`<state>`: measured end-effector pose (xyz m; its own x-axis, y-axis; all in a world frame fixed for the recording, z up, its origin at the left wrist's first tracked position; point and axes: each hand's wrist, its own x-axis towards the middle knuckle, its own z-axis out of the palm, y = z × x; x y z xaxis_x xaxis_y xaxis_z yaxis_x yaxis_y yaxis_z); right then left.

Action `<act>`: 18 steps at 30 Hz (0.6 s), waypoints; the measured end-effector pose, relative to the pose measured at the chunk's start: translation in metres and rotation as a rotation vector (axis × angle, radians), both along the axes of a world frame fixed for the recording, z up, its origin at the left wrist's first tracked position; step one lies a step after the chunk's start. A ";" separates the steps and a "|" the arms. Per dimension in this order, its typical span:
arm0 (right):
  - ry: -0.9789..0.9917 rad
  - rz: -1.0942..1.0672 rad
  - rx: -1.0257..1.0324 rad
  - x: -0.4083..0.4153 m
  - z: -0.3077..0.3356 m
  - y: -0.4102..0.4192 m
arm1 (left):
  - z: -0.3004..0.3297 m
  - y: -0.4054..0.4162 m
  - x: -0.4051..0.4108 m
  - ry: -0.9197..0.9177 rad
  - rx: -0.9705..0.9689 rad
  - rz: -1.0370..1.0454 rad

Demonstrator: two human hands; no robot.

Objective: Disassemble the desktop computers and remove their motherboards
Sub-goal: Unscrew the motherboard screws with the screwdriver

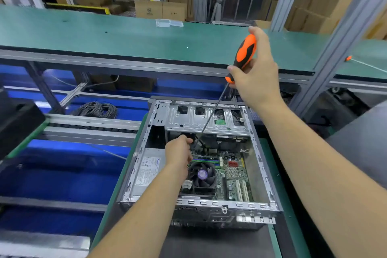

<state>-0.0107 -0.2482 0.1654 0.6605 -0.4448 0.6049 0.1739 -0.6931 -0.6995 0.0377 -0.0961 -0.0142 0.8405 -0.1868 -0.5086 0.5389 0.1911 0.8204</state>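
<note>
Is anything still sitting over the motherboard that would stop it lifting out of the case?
Yes. The CPU cooler fan sits on the motherboard, the drive cage spans the case's far end above it, and the left hand reaches in beside the screwdriver shaft.

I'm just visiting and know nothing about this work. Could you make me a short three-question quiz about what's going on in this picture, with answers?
1. True or false: the side cover of the computer case is already off.
2. Which hand grips the orange-handled screwdriver? A) left hand B) right hand C) neither
3. Fill in: the round black part beside the left hand on the motherboard is a cooling ____.

Key
1. True: the inside is open to view.
2. B: the right hand grips the handle, with the shaft slanting down into the case.
3. Fan: the fan sits just right of the left wrist.
</note>
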 end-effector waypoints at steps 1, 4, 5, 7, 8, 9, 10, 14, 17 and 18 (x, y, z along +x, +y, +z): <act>-0.002 -0.004 0.006 -0.005 0.007 -0.007 | -0.009 -0.004 -0.001 0.053 0.032 0.001; -0.008 -0.019 0.029 -0.019 0.024 -0.026 | -0.030 -0.017 -0.002 0.096 0.180 0.006; -0.010 -0.023 0.038 -0.023 0.028 -0.031 | -0.033 -0.022 -0.003 0.090 0.196 0.002; -0.008 -0.036 0.055 -0.030 0.035 -0.040 | -0.033 -0.035 -0.005 0.116 0.165 -0.020; -0.007 -0.038 0.069 -0.033 0.037 -0.043 | -0.031 -0.041 -0.007 0.141 0.132 -0.034; -0.008 -0.034 0.084 -0.036 0.040 -0.045 | -0.028 -0.047 -0.008 0.170 0.093 -0.048; -0.010 -0.028 0.097 -0.038 0.042 -0.047 | -0.025 -0.051 -0.010 0.204 0.050 -0.061; 0.004 0.008 0.126 -0.043 0.045 -0.051 | -0.020 -0.063 -0.021 0.341 -0.153 -0.144; 0.005 0.003 0.127 -0.048 0.046 -0.054 | -0.021 -0.065 -0.024 0.366 -0.124 -0.197; -0.003 -0.004 0.124 -0.049 0.046 -0.056 | -0.024 -0.064 -0.025 0.367 -0.088 -0.194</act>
